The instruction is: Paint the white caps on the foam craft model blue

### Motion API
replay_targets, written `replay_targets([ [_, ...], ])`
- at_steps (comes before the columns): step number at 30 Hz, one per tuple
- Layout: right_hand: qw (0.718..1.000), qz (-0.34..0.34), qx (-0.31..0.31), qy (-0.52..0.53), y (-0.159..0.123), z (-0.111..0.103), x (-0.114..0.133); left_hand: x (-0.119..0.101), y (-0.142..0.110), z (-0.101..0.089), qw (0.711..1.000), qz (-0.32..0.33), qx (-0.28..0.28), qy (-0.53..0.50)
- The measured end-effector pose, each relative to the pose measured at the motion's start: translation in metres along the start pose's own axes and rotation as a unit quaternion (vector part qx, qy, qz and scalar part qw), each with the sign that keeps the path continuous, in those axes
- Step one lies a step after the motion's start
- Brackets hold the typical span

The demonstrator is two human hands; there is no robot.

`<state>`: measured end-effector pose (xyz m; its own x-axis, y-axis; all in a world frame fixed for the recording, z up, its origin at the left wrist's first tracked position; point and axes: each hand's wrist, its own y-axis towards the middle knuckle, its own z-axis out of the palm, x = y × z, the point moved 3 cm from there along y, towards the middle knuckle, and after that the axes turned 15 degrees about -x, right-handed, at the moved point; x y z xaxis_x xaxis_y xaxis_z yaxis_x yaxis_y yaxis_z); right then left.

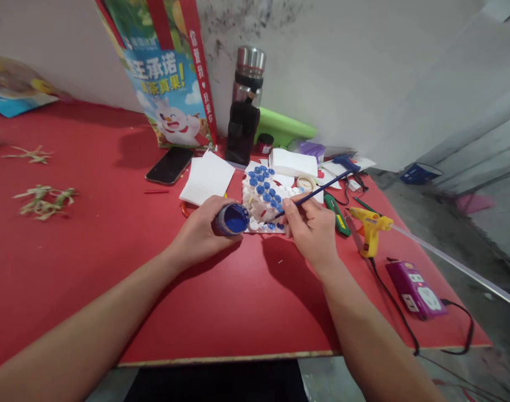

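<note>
Wrapped around a small jar of blue paint (233, 219), my left hand (202, 229) tilts its open mouth toward me. My right hand (313, 231) pinches a dark blue paintbrush (317, 191) near its bristle end, and the handle slants up to the right. The brush tip is close to the lower edge of a white board with a raised craft piece (255, 207). Round blue pieces (260, 190) sit in rows on it, with several white ones beside them. Whether the bristles touch a piece I cannot tell.
On the red table (221, 312) are a phone (170, 165), white paper (207, 177), a yellow glue gun (370, 226), a green utility knife (337, 215) and a purple power strip (416, 287). A steel flask (249, 75) and a printed bag (171, 84) stand behind. Straw figures (44, 201) lie left.
</note>
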<state>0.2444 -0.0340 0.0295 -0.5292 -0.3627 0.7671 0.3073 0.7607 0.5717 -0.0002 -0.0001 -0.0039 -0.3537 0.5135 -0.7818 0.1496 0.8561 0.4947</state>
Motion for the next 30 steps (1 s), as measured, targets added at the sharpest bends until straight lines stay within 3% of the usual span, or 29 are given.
replay_targets([
  [7,0.999,0.003,0.038,-0.017,-0.0032,0.0055,-0.0022,0.0004,0.0004,-0.0002,1.000,-0.005,0.011,-0.001],
  [13,1.000,-0.008,0.011,-0.012,-0.0021,0.0025,-0.0017,-0.0004,0.0002,0.0001,1.000,0.000,0.005,0.000],
  [18,0.999,0.002,0.049,-0.001,-0.0042,0.0067,-0.0013,-0.0001,0.0000,0.0005,1.000,-0.005,0.006,0.003],
  [25,0.999,-0.022,0.025,-0.025,-0.0033,0.0036,-0.0002,0.0007,-0.0001,0.0002,1.000,0.001,0.008,-0.001],
  [30,0.998,-0.018,0.057,-0.015,-0.0031,0.0072,-0.0001,0.0025,0.0000,0.0004,1.000,-0.002,0.006,0.004],
])
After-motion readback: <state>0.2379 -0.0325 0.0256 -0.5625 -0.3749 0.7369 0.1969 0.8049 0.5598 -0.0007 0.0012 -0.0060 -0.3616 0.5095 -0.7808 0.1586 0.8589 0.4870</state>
